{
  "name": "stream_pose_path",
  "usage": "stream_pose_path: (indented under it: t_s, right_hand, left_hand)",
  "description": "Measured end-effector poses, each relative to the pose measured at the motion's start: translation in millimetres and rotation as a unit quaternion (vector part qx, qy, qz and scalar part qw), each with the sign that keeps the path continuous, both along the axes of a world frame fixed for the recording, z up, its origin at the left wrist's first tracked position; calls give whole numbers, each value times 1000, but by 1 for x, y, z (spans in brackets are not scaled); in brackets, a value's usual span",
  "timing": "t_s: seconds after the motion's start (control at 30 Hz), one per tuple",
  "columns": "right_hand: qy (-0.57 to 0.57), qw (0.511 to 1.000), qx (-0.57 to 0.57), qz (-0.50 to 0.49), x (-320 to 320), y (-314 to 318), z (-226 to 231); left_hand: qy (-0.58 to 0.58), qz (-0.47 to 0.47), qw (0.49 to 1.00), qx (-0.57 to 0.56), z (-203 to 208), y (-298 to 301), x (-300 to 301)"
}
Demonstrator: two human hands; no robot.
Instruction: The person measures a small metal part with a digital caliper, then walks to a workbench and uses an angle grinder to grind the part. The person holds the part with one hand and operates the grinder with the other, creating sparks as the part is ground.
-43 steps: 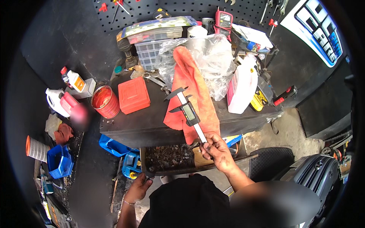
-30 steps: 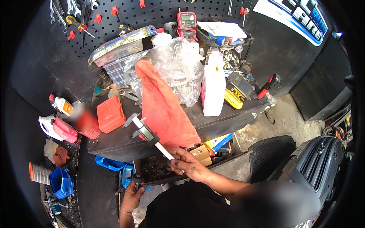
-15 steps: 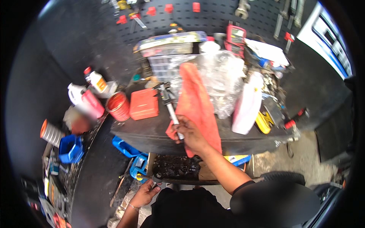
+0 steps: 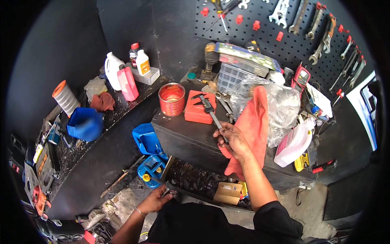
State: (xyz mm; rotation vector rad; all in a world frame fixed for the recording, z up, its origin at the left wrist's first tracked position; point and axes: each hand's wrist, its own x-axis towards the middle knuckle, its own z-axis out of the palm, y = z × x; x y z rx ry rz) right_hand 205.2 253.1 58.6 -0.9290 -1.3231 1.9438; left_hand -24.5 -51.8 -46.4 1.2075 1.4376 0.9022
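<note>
My right hand [image 4: 232, 139] is closed around the beam of a digital caliper [image 4: 208, 106], whose jaws point away from me above a flat red plastic case [image 4: 199, 109]. A red cloth [image 4: 255, 122] lies beside and beneath this hand, spread over the workbench and hanging at its front edge. Low in front of my body, my left hand [image 4: 156, 200] is closed on a small metal part [image 4: 167, 192], mostly hidden by the fingers. That hand is nearest to a blue plastic container with a yellow cap [image 4: 149, 173] and the open drawer [image 4: 191, 182].
A red-stained can [image 4: 171, 99] stands left of the case. Crumpled clear plastic [image 4: 280, 107], a pink-and-white jug [image 4: 294, 142] and a compartment box [image 4: 239, 73] crowd the bench. Bottles and a blue bin [image 4: 84, 124] line the left shelf. Wrenches hang on the pegboard [image 4: 260, 34].
My view has swung left, so the bench appears further right. The caliper stays in my right hand. The part in my left hand is now more hidden by the fingers.
</note>
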Motion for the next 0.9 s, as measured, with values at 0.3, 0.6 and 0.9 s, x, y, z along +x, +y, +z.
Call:
stream_pose_path:
  t_s: [0.3, 0.6, 0.9]
  right_hand:
    - [-33, 998, -18, -54, -10, -8, 4]
    - [-58, 983, 44, -168, 4, -40, 22]
    - [-34, 929, 155, -335, 88, -155, 35]
  left_hand:
    - [-72, -20, 997, 25, 1, 16, -60]
    - [-64, -89, 994, 9, -4, 45, -103]
    - [-133, -288, 948, 23, 2, 79, -88]
